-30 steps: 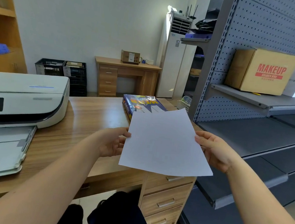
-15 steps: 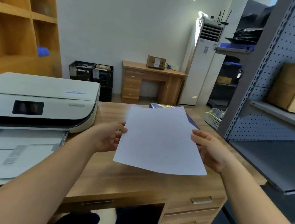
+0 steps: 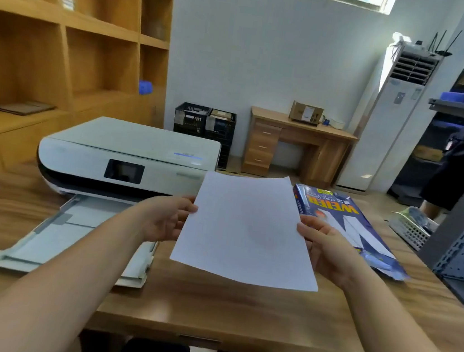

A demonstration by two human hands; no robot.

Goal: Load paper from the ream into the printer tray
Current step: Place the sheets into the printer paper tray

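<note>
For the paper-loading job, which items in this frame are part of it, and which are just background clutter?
In use: sheet of paper, held by left hand and right hand; printer; open tray; paper ream.

Lying about: black crates, cardboard box, small desk, white basket.

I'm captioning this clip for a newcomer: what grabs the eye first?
The white sheet of paper held at centre, pinched at its sides by the left hand and right hand. Left of it, the printer with its tray pulled out; right of it, the blue ream on the desk.
</note>
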